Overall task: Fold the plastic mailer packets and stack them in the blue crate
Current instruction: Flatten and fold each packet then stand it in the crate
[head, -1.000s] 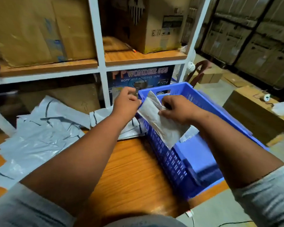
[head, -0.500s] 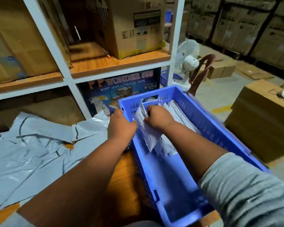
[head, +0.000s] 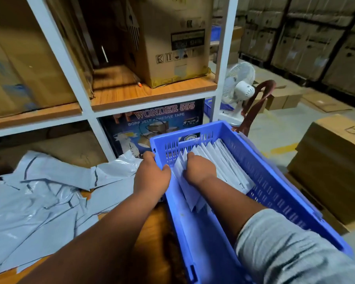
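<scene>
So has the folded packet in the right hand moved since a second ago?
Yes. The folded packet went from above the blue crate's left rim down inside, against the stacked packets.

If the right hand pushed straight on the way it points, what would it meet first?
Probably the row of folded mailers it already presses into, then the blue crate end wall behind them; depth is hard to judge. The right hand points away into the crate.

Your right hand (head: 200, 171) covers the top of the folded packets (head: 223, 160), so you cannot tell whether its fingers pinch one. Your left hand (head: 152, 175) hides the blue crate (head: 275, 181) rim beneath it. The loose mailers (head: 39, 201) run off the left edge. The carton label (head: 188, 39) is too blurred to read.
</scene>
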`<state>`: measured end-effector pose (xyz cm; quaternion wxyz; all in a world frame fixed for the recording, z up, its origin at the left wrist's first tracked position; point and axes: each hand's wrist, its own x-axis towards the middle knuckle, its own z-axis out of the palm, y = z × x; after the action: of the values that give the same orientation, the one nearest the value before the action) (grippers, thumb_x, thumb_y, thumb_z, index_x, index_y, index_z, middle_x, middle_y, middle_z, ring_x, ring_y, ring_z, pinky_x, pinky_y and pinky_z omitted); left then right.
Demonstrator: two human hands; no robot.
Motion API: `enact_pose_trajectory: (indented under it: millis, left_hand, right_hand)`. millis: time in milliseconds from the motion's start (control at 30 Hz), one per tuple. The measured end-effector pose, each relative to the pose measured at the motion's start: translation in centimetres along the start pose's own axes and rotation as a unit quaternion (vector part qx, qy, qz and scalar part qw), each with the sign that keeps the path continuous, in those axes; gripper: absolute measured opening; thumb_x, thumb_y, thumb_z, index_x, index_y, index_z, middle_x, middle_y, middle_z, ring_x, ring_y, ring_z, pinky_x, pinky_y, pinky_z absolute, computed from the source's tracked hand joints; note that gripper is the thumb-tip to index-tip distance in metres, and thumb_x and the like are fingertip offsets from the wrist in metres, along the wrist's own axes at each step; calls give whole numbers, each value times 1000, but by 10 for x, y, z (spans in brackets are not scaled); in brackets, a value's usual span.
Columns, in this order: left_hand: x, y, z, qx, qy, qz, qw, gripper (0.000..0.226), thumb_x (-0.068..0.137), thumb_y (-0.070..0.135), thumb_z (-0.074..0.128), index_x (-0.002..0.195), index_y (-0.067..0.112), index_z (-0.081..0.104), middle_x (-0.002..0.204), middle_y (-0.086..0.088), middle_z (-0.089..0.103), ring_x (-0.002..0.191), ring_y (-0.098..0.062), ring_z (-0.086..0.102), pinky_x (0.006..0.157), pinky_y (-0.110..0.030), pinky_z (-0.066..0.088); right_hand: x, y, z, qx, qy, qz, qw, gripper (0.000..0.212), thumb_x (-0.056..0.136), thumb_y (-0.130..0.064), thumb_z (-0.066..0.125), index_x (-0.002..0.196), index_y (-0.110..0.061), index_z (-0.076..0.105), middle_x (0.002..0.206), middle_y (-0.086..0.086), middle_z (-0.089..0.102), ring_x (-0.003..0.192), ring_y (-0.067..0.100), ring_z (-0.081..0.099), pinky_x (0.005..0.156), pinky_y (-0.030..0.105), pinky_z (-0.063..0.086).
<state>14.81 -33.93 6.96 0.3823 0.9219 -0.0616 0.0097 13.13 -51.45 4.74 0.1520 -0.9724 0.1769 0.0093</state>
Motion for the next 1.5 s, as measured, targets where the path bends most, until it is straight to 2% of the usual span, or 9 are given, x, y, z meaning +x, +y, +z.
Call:
enact_pose_trajectory:
  millis: [333, 600, 900, 1033, 1100, 1200, 1333, 1400, 1500]
  left_hand:
    - [-4, -2, -35, -27, -17, -9, 999, 20, 98, 31, 62, 112, 21, 51, 94, 5, 60, 84, -25, 61, 74, -38, 48]
    - [-3, -40, -97, -58, -10, -15, 998, 21, 98, 32, 60, 115, 20, 60, 111, -4, 69, 91, -27, 61, 76, -36, 47]
    - [-3, -156, -185, 27, -4, -77, 997, 25, 94, 34, 64, 103, 12, 69, 102, -11, 72, 96, -35, 65, 73, -35, 44]
    - [-10, -224, -219, 69, -9, -104, 992, 17, 94, 38, 66, 92, 21, 64, 106, -10, 73, 99, -33, 67, 77, -35, 48]
    - [-17, -259, -232, 97, -19, -106, 989, 23, 91, 38, 67, 103, 18, 65, 112, -10, 71, 106, -34, 66, 82, -36, 51]
    - [-35, -311, -245, 183, -74, -68, 978, 45, 84, 50, 69, 120, 24, 65, 125, -6, 62, 117, -33, 60, 93, -41, 54]
    - [-62, -366, -246, 349, -134, 80, 924, 68, 80, 64, 66, 137, 29, 55, 139, 0, 47, 128, -30, 45, 98, -49, 49]
    - [-69, -381, -244, 379, -131, 127, 907, 69, 85, 60, 67, 144, 28, 49, 147, 0, 45, 130, -29, 44, 98, -48, 49]
    - [-73, -390, -241, 365, -93, 133, 917, 59, 93, 56, 66, 142, 27, 51, 141, 1, 53, 126, -27, 48, 96, -46, 49]
  right_hand:
    - [-15, -22, -34, 2, 62, 0, 998, 12, 97, -23, 60, 97, -24, 48, 107, 7, 69, 101, 36, 68, 73, 36, 43]
    - [-38, -138, -66, 33, 116, -50, 991, 6, 94, -23, 62, 96, -20, 58, 100, 10, 71, 93, 36, 67, 69, 36, 43]
    - [-78, -268, 26, 13, 24, -139, 990, 8, 95, -32, 67, 97, -24, 66, 98, 2, 72, 93, 27, 68, 69, 34, 48]
    - [-96, -316, 83, 8, -46, -163, 985, 10, 97, -26, 61, 104, -23, 67, 105, 5, 73, 99, 29, 69, 81, 37, 58]
    - [-104, -336, 105, -15, -85, -197, 977, 17, 97, -26, 64, 113, -23, 68, 114, 6, 71, 106, 29, 68, 87, 38, 57]
    - [-113, -357, 135, -71, -149, -258, 952, 49, 85, -38, 74, 131, -27, 62, 129, 7, 59, 118, 30, 58, 98, 45, 54]
    - [-126, -361, 171, -174, -181, -288, 924, 75, 71, -59, 73, 137, -31, 50, 131, 5, 50, 125, 32, 51, 95, 51, 54]
    - [-137, -355, 177, -182, -131, -294, 929, 70, 76, -51, 73, 138, -32, 49, 134, 2, 50, 123, 30, 51, 91, 49, 53]
    - [-145, -345, 176, -115, -60, -298, 945, 37, 83, -37, 64, 120, -30, 58, 118, 0, 58, 107, 30, 61, 81, 43, 54]
